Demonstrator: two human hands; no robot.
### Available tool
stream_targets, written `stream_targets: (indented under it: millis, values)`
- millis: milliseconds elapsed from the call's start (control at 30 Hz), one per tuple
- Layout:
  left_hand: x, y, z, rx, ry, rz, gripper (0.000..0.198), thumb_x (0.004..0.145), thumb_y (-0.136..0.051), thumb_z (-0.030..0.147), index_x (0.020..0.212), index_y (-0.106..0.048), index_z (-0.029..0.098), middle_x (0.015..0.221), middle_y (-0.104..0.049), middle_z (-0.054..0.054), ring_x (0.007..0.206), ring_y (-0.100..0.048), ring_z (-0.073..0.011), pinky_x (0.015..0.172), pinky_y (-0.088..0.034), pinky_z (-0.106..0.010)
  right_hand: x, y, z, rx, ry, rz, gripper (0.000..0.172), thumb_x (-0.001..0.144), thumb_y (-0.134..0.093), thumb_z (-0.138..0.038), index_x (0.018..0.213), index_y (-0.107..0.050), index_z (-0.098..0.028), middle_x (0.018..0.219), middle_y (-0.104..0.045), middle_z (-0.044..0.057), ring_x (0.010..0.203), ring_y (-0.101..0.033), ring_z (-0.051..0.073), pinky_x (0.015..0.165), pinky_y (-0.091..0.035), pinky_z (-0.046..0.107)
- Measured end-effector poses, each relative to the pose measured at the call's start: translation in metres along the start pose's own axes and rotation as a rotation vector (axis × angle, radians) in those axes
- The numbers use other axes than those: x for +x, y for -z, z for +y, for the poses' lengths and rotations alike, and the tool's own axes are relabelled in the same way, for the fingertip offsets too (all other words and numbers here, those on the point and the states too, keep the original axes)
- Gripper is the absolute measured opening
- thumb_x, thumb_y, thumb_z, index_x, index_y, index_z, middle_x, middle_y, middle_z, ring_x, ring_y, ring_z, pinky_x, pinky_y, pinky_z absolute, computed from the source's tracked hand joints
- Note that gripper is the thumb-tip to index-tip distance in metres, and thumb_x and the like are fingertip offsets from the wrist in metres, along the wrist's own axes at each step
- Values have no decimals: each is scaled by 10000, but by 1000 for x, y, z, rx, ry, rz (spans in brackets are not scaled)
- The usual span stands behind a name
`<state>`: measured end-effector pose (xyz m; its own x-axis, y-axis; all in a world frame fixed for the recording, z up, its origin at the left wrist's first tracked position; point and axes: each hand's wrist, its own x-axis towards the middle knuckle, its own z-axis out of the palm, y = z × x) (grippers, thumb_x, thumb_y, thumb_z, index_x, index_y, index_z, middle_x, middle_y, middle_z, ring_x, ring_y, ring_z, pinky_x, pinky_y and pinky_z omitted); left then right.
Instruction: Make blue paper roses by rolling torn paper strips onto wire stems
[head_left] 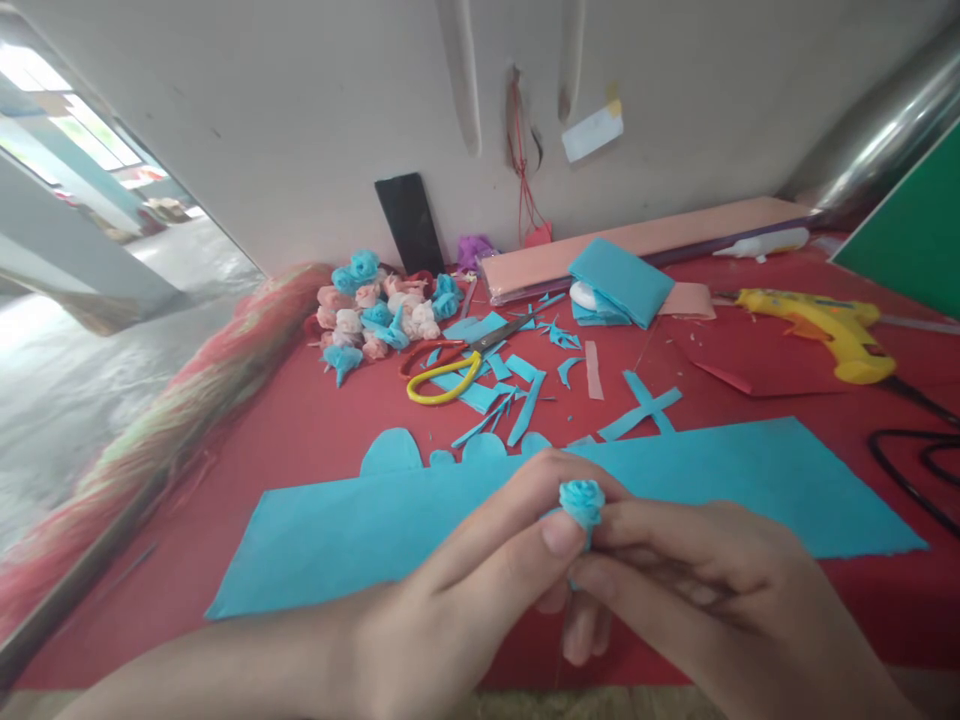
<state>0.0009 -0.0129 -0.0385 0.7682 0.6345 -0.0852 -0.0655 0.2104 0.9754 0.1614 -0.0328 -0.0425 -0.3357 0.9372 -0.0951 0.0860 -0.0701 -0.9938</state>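
Observation:
A small blue crepe paper flower stands upright between the fingertips of both hands. My left hand pinches its side with thumb and fingers. From the right, my right hand pinches the flower's lower part, and its fingers hide most of the base. Beneath the hands lies a long blue paper strip. Rounded blue paper pieces show just beyond its far edge. Scissors with red and yellow handles rest among blue paper scraps.
Finished pink, white and blue paper flowers are heaped at the back left. A phone leans on the wall. Folded blue paper, a yellow glue gun with a black cord and a white bottle lie at the back right.

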Motion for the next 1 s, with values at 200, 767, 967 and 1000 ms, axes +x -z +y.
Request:
stream_targets:
  millis: [200, 767, 967, 1000]
  values:
    - [-1, 0, 0, -7, -11, 1, 261, 995, -274, 374, 1016, -437, 172, 718, -446, 12, 717, -449, -126, 690, -358, -250, -1, 1, 4, -21, 71, -7, 182, 822, -608, -193, 679, -714, -230, 543, -694, -29, 504, -674, 114, 511, -549, 150]
    - [-3, 7, 9, 272, -126, 88, 291, 964, -352, 417, 1069, -487, 182, 672, -522, 5, 639, -567, -153, 718, -469, -304, -3, 4, 6, 145, -58, -121, 145, 845, -593, -228, 717, -651, -193, 687, -730, 2, 528, -686, 115, 506, -562, 175]
    - [-5, 9, 12, 431, -165, 123, 242, 978, -369, 338, 1065, -539, 189, 670, -570, 17, 653, -577, -130, 828, -449, -294, -1, 1, 6, 129, -49, -114, 160, 827, -605, -207, 668, -617, -197, 627, -702, -20, 518, -667, 102, 514, -562, 160]
    - [-4, 9, 12, 437, -166, 127, 244, 980, -363, 333, 1055, -545, 188, 678, -573, 15, 670, -581, -130, 832, -448, -289, -1, 1, 5, 124, -45, -112, 157, 823, -607, -203, 666, -620, -197, 622, -699, -23, 510, -661, 97, 510, -560, 154]
